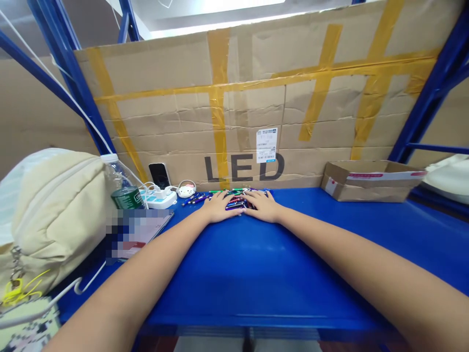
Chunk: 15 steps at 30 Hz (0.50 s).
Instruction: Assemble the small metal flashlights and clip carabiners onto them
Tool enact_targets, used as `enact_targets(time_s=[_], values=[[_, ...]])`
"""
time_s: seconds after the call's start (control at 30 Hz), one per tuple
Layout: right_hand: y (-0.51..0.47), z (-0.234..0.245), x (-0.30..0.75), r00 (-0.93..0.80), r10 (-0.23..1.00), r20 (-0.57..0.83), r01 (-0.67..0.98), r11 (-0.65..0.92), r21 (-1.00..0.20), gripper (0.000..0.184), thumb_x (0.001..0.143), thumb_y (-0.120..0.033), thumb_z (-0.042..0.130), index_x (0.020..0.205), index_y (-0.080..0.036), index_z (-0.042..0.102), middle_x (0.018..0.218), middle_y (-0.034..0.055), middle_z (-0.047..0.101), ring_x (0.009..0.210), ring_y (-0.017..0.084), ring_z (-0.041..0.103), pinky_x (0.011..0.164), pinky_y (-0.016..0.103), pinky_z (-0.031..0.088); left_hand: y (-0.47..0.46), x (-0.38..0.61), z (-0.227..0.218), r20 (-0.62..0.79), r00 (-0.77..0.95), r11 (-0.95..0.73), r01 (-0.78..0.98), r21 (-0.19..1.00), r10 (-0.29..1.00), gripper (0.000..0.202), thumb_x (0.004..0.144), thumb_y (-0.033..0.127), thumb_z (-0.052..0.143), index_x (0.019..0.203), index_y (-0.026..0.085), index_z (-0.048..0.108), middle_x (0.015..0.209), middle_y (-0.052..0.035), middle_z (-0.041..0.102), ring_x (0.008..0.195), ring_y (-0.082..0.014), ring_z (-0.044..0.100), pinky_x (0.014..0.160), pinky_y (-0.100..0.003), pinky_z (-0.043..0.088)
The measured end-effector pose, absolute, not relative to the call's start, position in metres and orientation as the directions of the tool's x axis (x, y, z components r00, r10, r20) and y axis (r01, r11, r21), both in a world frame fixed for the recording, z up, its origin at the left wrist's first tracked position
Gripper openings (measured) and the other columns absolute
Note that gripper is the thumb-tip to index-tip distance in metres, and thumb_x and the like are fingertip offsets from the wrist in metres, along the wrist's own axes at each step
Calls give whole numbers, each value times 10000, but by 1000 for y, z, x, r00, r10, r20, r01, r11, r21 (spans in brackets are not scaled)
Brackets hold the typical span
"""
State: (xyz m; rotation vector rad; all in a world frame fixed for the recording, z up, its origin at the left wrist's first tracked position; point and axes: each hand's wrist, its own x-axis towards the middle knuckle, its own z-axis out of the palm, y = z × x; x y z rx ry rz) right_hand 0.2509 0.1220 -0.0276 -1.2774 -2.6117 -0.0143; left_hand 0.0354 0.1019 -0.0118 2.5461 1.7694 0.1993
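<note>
Both my arms reach forward across the blue tabletop [234,274] to a loose pile of pens [238,201] by the cardboard at the back. My left hand [220,207] lies on the left part of the pile, fingers spread. My right hand [263,205] rests on the right part, fingers stretched out, its thumb close to the left thumb. The pens are of several colours, blue, red and green among them. Some stick out to the left as a blue cluster [196,199]. My hands hide part of the pile.
Left stand a beige bag [62,195], a bottle with a green label [126,195], a tablet-like flat thing [146,232], a power strip [161,199], a phone [159,175] and a white cat-faced case [186,189]. An open cardboard box [370,188] sits right. Taped cardboard [176,127] walls the back.
</note>
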Motion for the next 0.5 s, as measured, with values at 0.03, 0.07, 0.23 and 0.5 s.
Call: enact_targets(time_s=[0.03,0.07,0.23,0.5], values=[[122,-26,254,-631,743,224,747,660,-84,720,873,-699,260,1478,-312,313,1558,65,268,1430,329,183,1091,656,99,102,31,-11,126,342,-356,927,117,931,874,770,830,233,1460,300,314,1562,-92,233,1420,-353,209,1094,-592,214],[122,-25,256,-673,699,243,708,703,-62,718,875,-697,265,1480,-312,307,1561,55,260,1437,319,162,1101,650,74,101,25,-10,182,324,-349,928,127,928,842,795,807,219,1446,288,346,1549,-98,267,1411,-341,237,1094,-575,226],[132,-28,267,-583,757,295,769,631,-102,704,887,-686,242,1478,-309,309,1572,63,226,1443,352,118,1081,693,75,105,0,-11,318,57,-93,991,100,946,838,818,783,185,1364,219,477,1492,-150,362,1381,-393,256,1064,-616,215],[142,-39,268,-517,824,234,808,559,-185,786,858,-727,261,1468,-238,350,1551,135,263,1411,373,229,1113,563,207,107,17,-22,184,37,-66,986,150,982,834,833,769,131,1374,230,468,1469,-144,404,1352,-378,324,1030,-591,281]])
